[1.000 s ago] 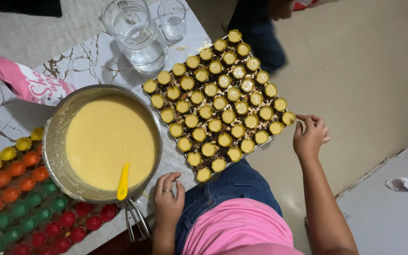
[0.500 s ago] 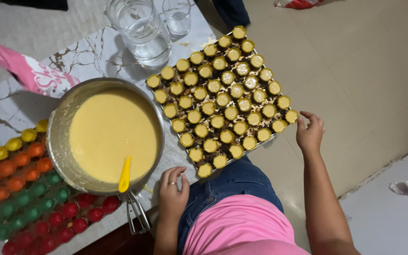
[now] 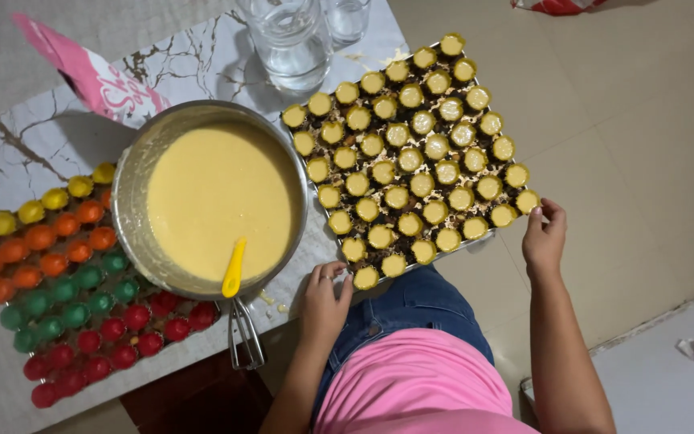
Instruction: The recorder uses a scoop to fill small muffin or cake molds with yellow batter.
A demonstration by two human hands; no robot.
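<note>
Both hands are gripping the tray [image 3: 327, 205] of filled yellow moulds [image 3: 411, 159]: left hand [image 3: 324, 301] and right hand [image 3: 544, 235] are curling fingers on its near corners. Coloured moulds [image 3: 74, 281] beside the batter bowl [image 3: 134, 185] are sitting empty

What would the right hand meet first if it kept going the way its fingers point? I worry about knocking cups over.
The right hand already touches the tray at its near corner. Going straight on, it would probably first meet the yellow cup at that corner, though the height is unclear from above.
</note>
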